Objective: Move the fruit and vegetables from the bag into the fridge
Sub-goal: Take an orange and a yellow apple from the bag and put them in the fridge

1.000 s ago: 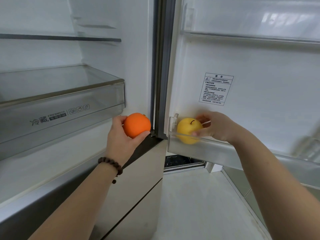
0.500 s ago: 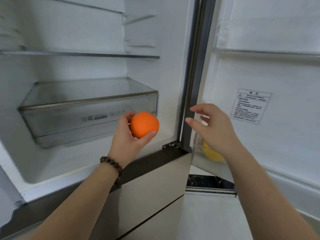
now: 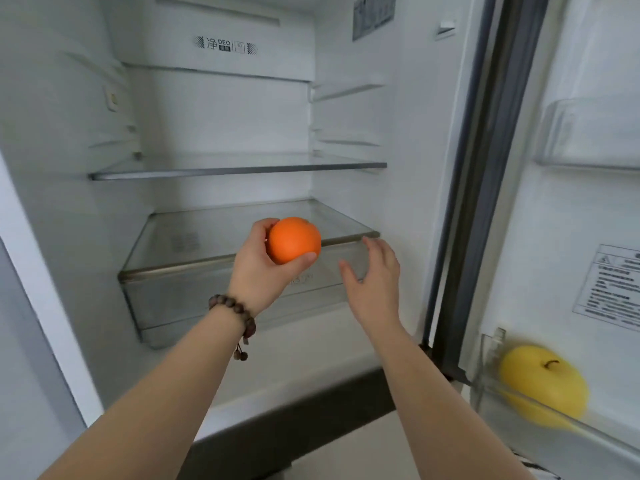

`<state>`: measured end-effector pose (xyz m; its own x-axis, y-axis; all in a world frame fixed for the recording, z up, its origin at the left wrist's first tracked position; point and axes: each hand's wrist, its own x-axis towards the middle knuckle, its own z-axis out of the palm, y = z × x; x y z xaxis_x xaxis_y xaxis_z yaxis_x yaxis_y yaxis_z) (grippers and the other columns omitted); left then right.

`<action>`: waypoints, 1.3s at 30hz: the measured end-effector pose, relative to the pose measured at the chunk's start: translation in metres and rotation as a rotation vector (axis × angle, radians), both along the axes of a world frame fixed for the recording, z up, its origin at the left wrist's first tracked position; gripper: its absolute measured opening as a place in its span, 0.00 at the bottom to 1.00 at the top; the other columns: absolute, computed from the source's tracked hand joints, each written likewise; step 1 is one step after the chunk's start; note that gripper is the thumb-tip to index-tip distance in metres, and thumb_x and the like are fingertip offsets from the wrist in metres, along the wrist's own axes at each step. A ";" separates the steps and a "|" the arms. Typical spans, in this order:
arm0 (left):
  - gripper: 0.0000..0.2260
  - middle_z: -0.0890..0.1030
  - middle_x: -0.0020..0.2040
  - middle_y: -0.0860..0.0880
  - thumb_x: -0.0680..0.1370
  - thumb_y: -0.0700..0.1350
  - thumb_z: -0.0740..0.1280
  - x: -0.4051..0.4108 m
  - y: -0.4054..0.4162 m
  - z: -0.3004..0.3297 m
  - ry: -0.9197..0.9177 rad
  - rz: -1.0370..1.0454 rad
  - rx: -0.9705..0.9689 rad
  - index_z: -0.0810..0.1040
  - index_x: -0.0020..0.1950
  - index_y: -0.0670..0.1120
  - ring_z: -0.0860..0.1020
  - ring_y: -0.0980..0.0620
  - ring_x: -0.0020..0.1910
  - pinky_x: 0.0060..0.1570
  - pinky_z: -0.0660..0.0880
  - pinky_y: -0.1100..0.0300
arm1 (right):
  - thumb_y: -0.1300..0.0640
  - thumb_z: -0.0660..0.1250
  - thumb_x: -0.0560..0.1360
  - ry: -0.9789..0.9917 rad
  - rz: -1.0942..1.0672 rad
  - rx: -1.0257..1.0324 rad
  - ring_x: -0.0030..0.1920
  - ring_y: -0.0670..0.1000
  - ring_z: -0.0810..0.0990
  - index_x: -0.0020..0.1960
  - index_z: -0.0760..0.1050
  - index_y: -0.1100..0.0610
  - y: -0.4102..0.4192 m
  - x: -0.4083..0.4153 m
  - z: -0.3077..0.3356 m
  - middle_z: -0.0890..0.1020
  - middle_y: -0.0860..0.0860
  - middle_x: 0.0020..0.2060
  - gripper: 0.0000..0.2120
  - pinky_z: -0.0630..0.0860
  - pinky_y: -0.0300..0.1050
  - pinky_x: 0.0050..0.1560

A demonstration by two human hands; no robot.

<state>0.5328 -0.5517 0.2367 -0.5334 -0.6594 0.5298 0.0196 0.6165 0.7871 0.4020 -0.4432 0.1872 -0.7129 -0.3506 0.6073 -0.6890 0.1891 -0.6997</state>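
Head view: left hand (image 3: 258,271) cups the orange (image 3: 294,240) at the crisper drawer (image 3: 194,282), ready for shelving; right hand (image 3: 374,277), fingers spread and bare, reaches to open it. Yellow apple (image 3: 543,384) sits in the door bin (image 3: 568,441).

I wear a bracelet (image 3: 235,311) of round brown beads. A short string hangs down from it, with a few more beads at the end. Far to the right is a white sticker (image 3: 609,289) with a warning triangle and rows of tiny print, too small to read. High up near the top is a grey label (image 3: 374,15), blurry too. Down low I can see a bit of pale floor (image 3: 346,455). On the left is a plain grey wall (image 3: 20,341).
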 end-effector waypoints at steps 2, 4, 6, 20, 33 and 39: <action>0.32 0.74 0.55 0.52 0.65 0.53 0.77 -0.014 -0.017 0.008 -0.013 0.005 -0.016 0.67 0.64 0.50 0.76 0.52 0.51 0.46 0.75 0.58 | 0.48 0.65 0.76 0.068 -0.056 0.035 0.75 0.54 0.54 0.72 0.63 0.55 -0.018 -0.018 0.000 0.61 0.54 0.73 0.27 0.58 0.52 0.73; 0.33 0.74 0.55 0.52 0.64 0.54 0.77 -0.029 -0.032 0.016 -0.023 -0.008 -0.049 0.67 0.64 0.49 0.76 0.52 0.51 0.47 0.73 0.59 | 0.45 0.63 0.76 0.160 -0.099 0.075 0.75 0.56 0.53 0.71 0.64 0.55 -0.033 -0.034 -0.001 0.62 0.55 0.73 0.28 0.56 0.56 0.73; 0.33 0.75 0.55 0.51 0.64 0.54 0.78 -0.046 -0.048 0.024 -0.046 -0.027 -0.086 0.67 0.63 0.48 0.76 0.51 0.52 0.49 0.74 0.57 | 0.40 0.58 0.75 0.247 -0.118 0.115 0.75 0.57 0.55 0.69 0.68 0.54 -0.046 -0.047 -0.003 0.66 0.55 0.72 0.27 0.55 0.58 0.73; 0.39 0.68 0.69 0.45 0.67 0.56 0.75 -0.176 -0.148 0.048 -0.486 -0.137 0.101 0.61 0.71 0.46 0.70 0.45 0.64 0.64 0.69 0.47 | 0.41 0.57 0.77 0.439 -0.198 -0.038 0.64 0.57 0.71 0.56 0.78 0.56 -0.069 -0.073 -0.025 0.79 0.54 0.55 0.21 0.64 0.62 0.66; 0.39 0.69 0.67 0.44 0.69 0.59 0.72 -0.205 -0.171 0.038 -0.461 0.091 0.051 0.60 0.71 0.43 0.72 0.44 0.62 0.54 0.70 0.55 | 0.40 0.56 0.77 0.430 -0.205 -0.046 0.66 0.55 0.69 0.57 0.78 0.55 -0.071 -0.074 -0.030 0.78 0.53 0.58 0.23 0.58 0.56 0.72; 0.44 0.69 0.67 0.43 0.67 0.64 0.71 -0.192 -0.160 0.044 -0.603 0.073 0.020 0.57 0.72 0.41 0.72 0.45 0.61 0.48 0.69 0.55 | 0.41 0.57 0.76 0.425 -0.205 -0.007 0.66 0.55 0.69 0.57 0.78 0.55 -0.066 -0.072 -0.027 0.78 0.53 0.58 0.21 0.58 0.55 0.72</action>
